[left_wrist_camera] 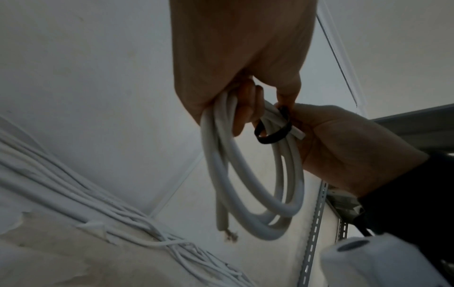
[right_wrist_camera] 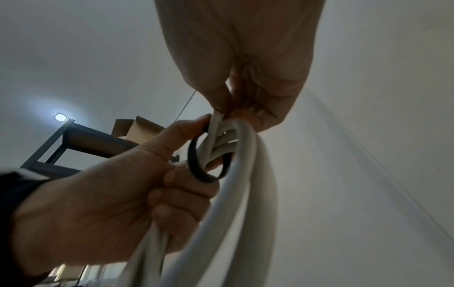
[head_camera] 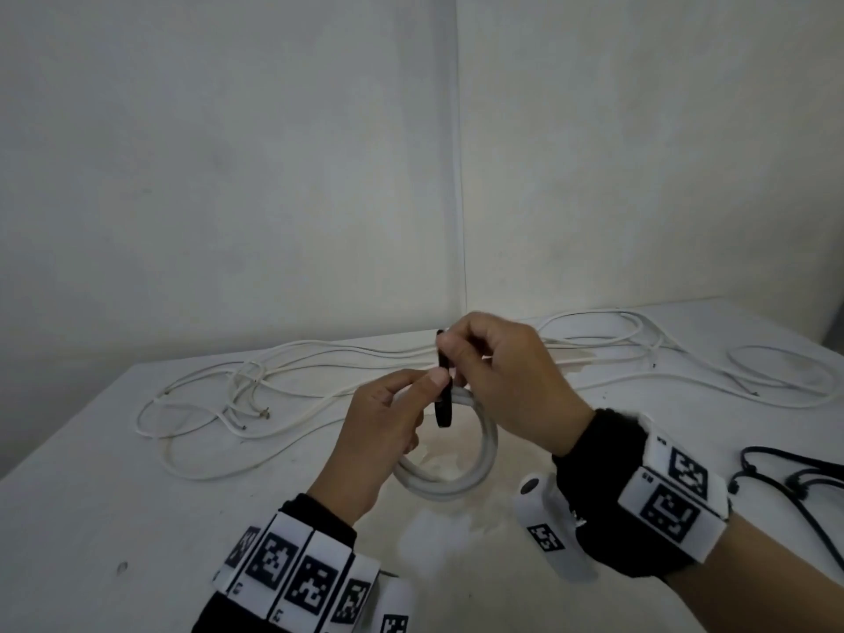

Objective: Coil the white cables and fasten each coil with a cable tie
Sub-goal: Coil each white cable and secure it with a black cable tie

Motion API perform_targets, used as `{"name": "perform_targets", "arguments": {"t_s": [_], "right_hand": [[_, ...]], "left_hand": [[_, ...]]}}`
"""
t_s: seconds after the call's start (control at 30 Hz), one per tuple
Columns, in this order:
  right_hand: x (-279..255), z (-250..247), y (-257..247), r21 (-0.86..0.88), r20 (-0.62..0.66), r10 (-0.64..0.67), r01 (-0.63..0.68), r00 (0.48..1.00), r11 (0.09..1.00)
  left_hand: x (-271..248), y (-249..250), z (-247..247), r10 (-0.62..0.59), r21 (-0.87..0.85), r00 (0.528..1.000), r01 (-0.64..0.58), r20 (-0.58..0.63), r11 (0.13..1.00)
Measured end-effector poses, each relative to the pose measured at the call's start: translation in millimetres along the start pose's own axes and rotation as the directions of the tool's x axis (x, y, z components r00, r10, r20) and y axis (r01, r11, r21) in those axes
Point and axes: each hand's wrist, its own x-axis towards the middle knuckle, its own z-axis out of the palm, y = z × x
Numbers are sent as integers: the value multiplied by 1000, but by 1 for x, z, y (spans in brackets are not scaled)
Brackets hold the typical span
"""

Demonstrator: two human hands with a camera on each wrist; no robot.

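Note:
A coil of white cable (head_camera: pixel 456 484) hangs just above the table's middle, held between both hands. My left hand (head_camera: pixel 388 422) has its fingers curled round the coil's left side, with the thumb pressing on the black cable tie (head_camera: pixel 443 399). The tie forms a loose loop (left_wrist_camera: pixel 272 136) round the coil's top strands. Its upper end is pinched by my right hand (head_camera: pixel 498 367) from above. In the right wrist view the tie (right_wrist_camera: pixel 196 169) circles the strands beside my left hand (right_wrist_camera: pixel 117 194). A bare cable end (left_wrist_camera: pixel 222 223) dangles from the coil (left_wrist_camera: pixel 248 198).
Several loose white cables (head_camera: pixel 255 386) sprawl across the back of the white table (head_camera: pixel 114 495), and more (head_camera: pixel 694 354) lie at the right. Black cords (head_camera: pixel 794 477) lie at the right edge. Walls close the back. A metal shelf (right_wrist_camera: pixel 73 139) stands behind.

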Motion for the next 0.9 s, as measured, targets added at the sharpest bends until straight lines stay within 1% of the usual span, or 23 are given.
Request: {"name": "perform_targets", "arguments": {"t_s": [0.07,0.13,0.2,0.3,0.37,0.53,0.6,0.7,0.83,0.9], "right_hand": [[6,-5,-4,100,-57,35,-29,998,995],[9,-9,-7,168,-70,55,-42,996,985],[9,-12,-6,185,-12,54,-51,998,981],[4,-12,-3,179,142,66,-91,988,980],[0,-11,-4,178,177,63,-95,982,979],[-2,-11,-5,265,78,46,-65,996,962],[-3,-11,-5,252,54,31,-44,998,967],[-3,-12,-5,181,27,19,-23,999,983],[1,-12,-2,142,-47,42,-35,998,989],[2,-10,0,153,-51,60,-52,997,987]], "left_hand": [[0,3,2,-2,-14,1000,2,4,1000],[-1,5,4,-11,-21,1000,11,8,1000],[-3,4,4,-16,-23,1000,16,16,1000],[-5,2,4,-31,-47,999,32,14,998],[-4,2,4,-38,-63,999,39,11,997],[-3,9,8,-9,-64,1000,10,18,998],[-2,9,8,-3,-52,1000,4,20,999],[-2,8,9,-8,-27,999,9,39,1000],[-5,7,12,0,-22,998,2,64,1000],[-4,6,12,-11,-20,998,12,61,1000]]}}
